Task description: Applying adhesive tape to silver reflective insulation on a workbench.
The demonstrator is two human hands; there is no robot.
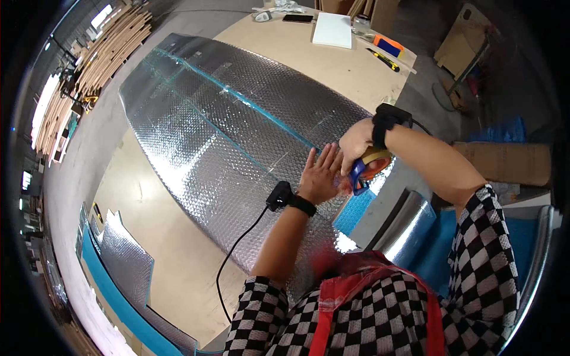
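Note:
A silver bubble-foil sheet [237,139] lies lengthwise over the table, with a blue strip running along its middle and a thinner blue line beside it. My left hand [319,180] rests flat on the near end of this sheet, fingers stretched toward the far side. Just to its right, my right hand [356,141] is wrapped around a blue and orange tape dispenser [358,177] carrying a roll of tan tape. The dispenser is at the sheet's near right edge, close to my left fingers. My right palm hides part of the dispenser.
A yellow-black utility knife [383,60], a white pad [332,31], a phone [298,19] and a glass jar [360,24] lie on the far table. Foil offcuts [126,252] sit at the left edge. A foil roll [405,228] stands near my right side. A cable [228,267] hangs from my left wrist.

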